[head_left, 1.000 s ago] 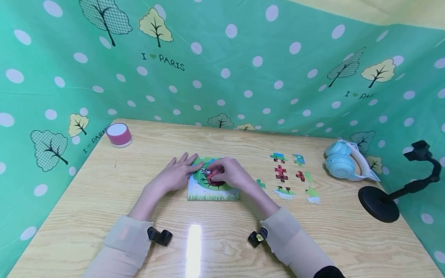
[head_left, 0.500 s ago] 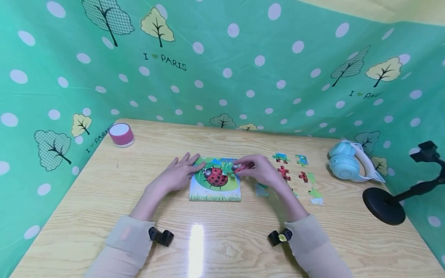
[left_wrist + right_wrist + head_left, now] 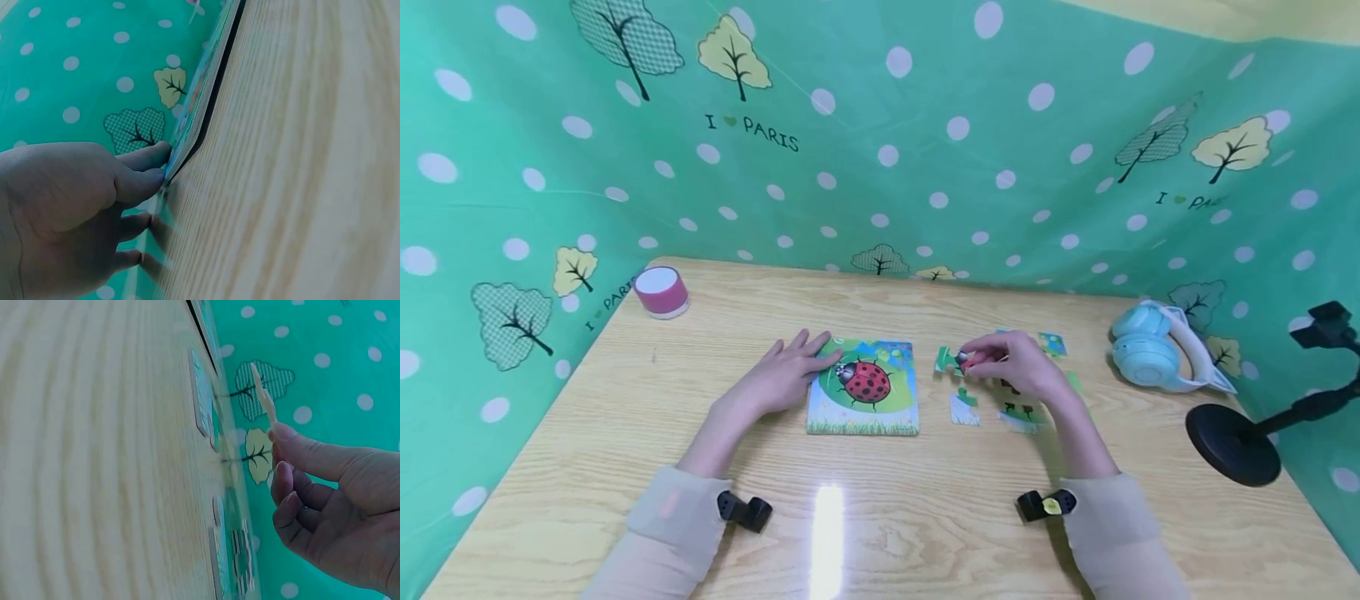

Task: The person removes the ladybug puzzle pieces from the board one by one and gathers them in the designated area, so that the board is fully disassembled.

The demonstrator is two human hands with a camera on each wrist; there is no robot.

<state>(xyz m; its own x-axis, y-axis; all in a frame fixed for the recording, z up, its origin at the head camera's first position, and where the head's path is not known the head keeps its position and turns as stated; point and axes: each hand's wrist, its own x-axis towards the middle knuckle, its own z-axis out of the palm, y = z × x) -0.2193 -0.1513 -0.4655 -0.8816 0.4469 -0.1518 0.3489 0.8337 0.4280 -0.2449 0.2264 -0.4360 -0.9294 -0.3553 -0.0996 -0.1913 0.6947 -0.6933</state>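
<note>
A square ladybug picture board lies flat on the table in the head view. My left hand rests at its upper left corner, thumb on the board and fingers spread beside it. In the left wrist view the thumb touches the board's edge. To the right of the board, my right hand pinches a green and red puzzle piece. The right wrist view shows this puzzle piece raised off the table between thumb and fingers. Below it lies a green and white puzzle piece.
Other puzzle pieces lie under and around my right hand, some partly hidden. Light blue headphones and a black stand are at the right. A pink and white cylinder stands at the back left, before a green curtain.
My right hand has carried the puzzle piece rightward, from over the ladybug board to above the table among the other pieces. The left hand keeps its place on the board.
</note>
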